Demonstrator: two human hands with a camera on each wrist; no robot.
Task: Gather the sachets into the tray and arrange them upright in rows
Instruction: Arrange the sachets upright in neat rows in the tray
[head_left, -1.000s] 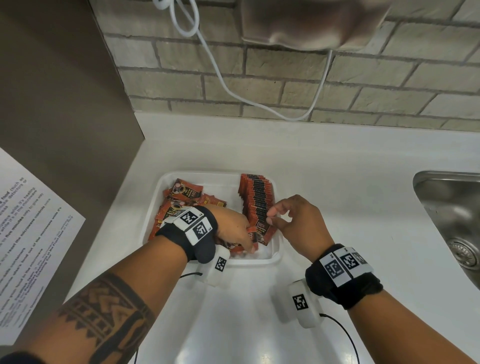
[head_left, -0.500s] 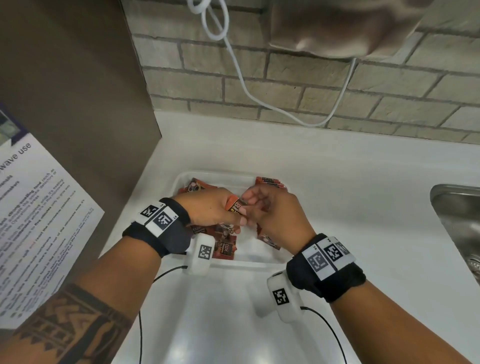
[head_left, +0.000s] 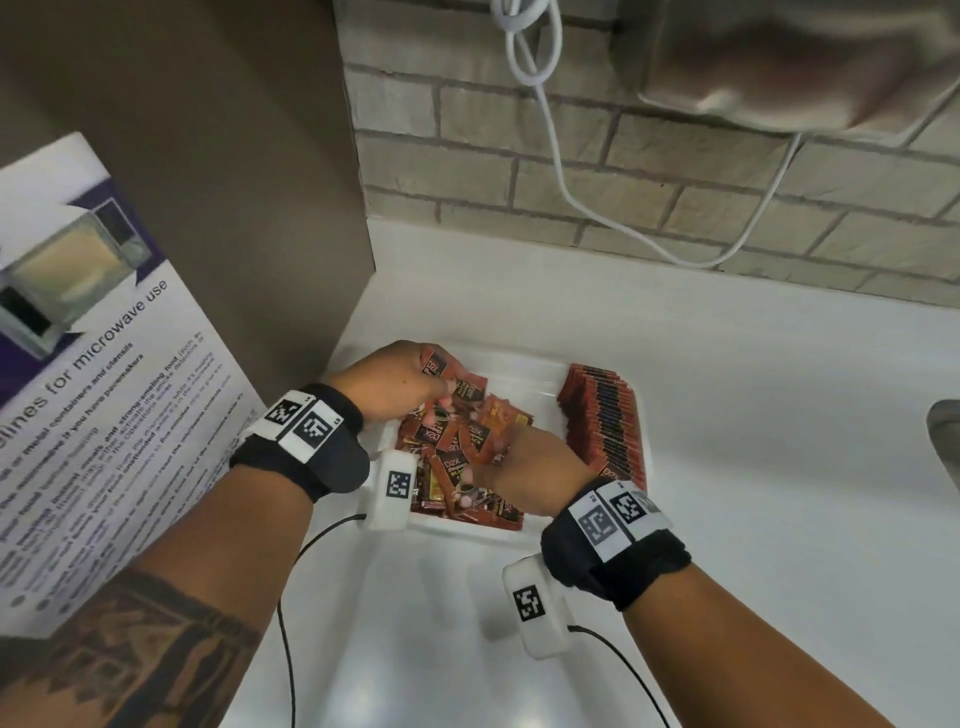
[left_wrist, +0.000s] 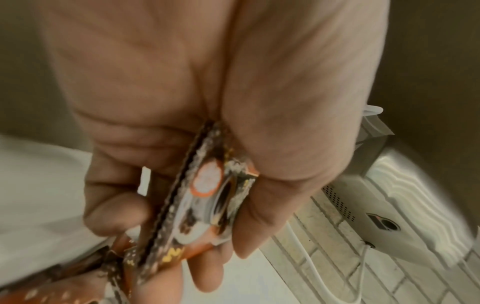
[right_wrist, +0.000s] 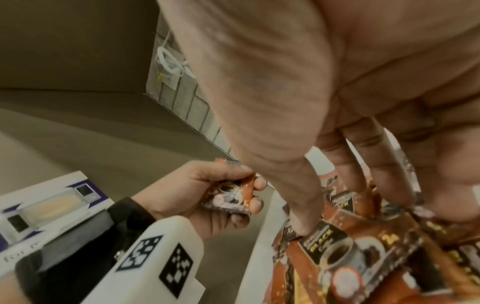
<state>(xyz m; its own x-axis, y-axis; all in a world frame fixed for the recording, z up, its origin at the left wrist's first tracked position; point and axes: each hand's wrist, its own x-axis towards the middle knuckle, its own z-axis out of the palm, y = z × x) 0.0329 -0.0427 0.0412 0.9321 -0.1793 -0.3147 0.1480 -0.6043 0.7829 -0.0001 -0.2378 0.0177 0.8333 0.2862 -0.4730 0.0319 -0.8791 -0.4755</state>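
Observation:
A white tray (head_left: 535, 382) sits on the worktop. Along its right side stands an upright row of red-and-black sachets (head_left: 602, 415). Loose sachets (head_left: 457, 447) lie jumbled in its left half. My left hand (head_left: 400, 384) hovers over the tray's far left corner and grips a small stack of sachets (left_wrist: 202, 195) between thumb and fingers; the same stack (right_wrist: 228, 195) shows in the right wrist view. My right hand (head_left: 524, 467) reaches down into the loose pile (right_wrist: 350, 246), thumb and fairly straight fingers spread and touching the sachets.
A brown side panel with a microwave notice (head_left: 78, 415) stands at the left. A brick wall with a hanging white cable (head_left: 571, 197) is behind. A steel sink edge (head_left: 945, 431) is at the right. White worktop (head_left: 415, 623) lies in front of the tray.
Both hands met above the tray half a second ago. Since then the left hand drew back left holding sachets, and the right hand dropped into the loose pile.

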